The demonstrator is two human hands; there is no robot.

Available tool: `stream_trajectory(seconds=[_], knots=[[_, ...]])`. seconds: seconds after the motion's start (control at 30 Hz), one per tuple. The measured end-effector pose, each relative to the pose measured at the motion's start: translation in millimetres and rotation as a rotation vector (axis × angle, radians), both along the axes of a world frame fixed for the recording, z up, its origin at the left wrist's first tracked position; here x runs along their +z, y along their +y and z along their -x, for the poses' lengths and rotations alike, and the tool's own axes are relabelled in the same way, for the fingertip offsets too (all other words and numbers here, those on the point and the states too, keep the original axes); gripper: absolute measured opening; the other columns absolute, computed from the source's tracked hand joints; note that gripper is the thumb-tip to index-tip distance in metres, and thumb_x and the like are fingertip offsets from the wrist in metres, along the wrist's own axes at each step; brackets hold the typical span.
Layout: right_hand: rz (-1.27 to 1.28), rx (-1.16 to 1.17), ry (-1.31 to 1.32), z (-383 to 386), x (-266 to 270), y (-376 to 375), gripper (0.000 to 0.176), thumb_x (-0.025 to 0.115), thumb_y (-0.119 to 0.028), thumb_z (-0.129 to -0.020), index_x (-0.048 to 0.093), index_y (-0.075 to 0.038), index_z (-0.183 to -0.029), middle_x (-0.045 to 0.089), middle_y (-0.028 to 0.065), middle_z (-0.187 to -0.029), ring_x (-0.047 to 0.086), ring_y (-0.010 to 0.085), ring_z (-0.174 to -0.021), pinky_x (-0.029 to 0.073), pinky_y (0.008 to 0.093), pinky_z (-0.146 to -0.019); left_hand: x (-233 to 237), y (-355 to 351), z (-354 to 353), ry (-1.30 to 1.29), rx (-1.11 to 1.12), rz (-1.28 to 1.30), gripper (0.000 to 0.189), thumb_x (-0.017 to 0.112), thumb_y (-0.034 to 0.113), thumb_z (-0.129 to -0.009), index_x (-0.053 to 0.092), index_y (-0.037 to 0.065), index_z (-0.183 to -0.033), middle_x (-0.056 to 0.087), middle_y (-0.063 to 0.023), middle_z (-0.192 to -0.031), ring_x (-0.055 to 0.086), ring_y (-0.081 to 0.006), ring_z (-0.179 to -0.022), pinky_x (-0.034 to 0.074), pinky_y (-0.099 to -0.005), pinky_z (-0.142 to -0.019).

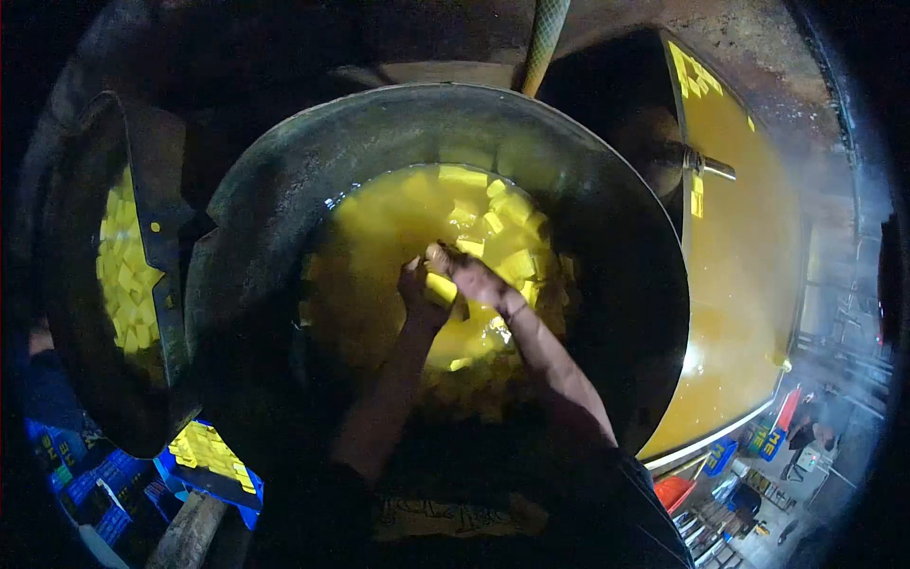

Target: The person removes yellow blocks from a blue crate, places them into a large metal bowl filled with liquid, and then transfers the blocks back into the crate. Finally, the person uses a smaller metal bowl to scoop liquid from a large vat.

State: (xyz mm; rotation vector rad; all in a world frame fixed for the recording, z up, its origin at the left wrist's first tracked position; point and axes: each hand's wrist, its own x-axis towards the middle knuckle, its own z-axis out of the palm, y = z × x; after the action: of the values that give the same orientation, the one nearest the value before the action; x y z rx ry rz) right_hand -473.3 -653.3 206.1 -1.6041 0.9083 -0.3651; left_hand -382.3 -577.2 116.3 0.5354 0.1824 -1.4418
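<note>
Over the middle of a large dark wok-like vat (445,114), my two hands are close together above cloudy yellow liquid (360,247). My left hand (419,292) is curled round a yellow tofu block (441,288). My right hand (474,277) reaches across just above that block, its fingers blurred and bent toward the left hand. Whether it grips anything does not show. Several more yellow tofu blocks (517,266) float or lie in the liquid, mostly to the right of and beyond my hands. Both forearms come in from the near side.
On the left, another dark vat (142,171) holds many yellow blocks (128,275). A blue crate (251,512) with yellow blocks stands at lower left. At right is a wide tank of yellow-brown liquid (730,294) with a metal pipe (716,168). A hose (547,43) hangs behind.
</note>
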Motion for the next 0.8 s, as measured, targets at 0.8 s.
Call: stream_trajectory(seconds=[0.8], knots=[[0.892, 0.184, 0.539, 26, -99, -22, 0.039, 0.07, -0.035, -0.068, 0.062, -0.01, -0.097, 0.064, 0.0092, -0.089, 0.059, 0.0231, -0.088, 0.048, 0.0329, -0.075, 186, -61, -106, -0.003, -0.038, 0.015, 0.037, 0.048, 0.036, -0.08, 0.058, 0.008, -0.102, 0.061, -0.0104, -0.098, 0.055, -0.0267, -0.093, 0.041, -0.0465, -0.079]])
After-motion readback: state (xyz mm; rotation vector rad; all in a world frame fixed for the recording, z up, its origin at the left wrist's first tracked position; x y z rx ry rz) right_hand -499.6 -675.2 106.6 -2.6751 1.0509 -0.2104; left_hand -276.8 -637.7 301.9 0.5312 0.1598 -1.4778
